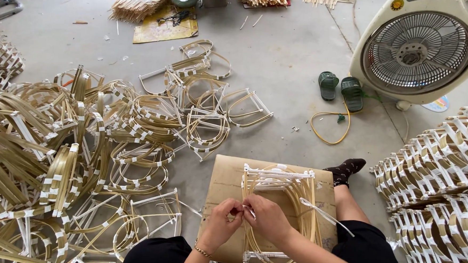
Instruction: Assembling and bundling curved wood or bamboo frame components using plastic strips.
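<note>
Both hands pinching white strapping: left hand [220, 217], right hand [266, 217], meeting over bamboo frame bundle [280, 214] on cardboard board [226, 182]. Best kept taut, wraps snug. Beyond, loose frames [137, 142] on floor, fan [417, 47].

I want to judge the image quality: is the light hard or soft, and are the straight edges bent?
Head view: soft, even light, faint shadows under the green sandals; sharp at both hands on the bent bamboo-strip frame; the white box fan bows at the edge.
</note>
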